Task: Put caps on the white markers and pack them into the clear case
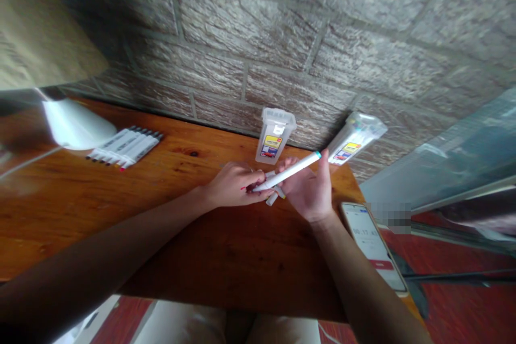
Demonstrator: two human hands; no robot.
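My left hand [234, 185] is closed in a pinch on the near end of a white marker [290, 171] with a teal cap at its far end. My right hand [308, 188] lies palm up under that marker, fingers curled around a few more white markers [274, 196] that stick out below it. Both hands meet above the wooden table [161, 215], a little in front of two clear plastic marker cases. One case [274, 135] stands upright. The other [355, 138] leans tilted against the brick wall.
A row of several white markers [124, 148] lies at the back left, beside a white lamp base [74, 123]. A phone [373, 244] with a lit screen lies near the table's right edge. The brick wall [282, 37] runs behind the table.
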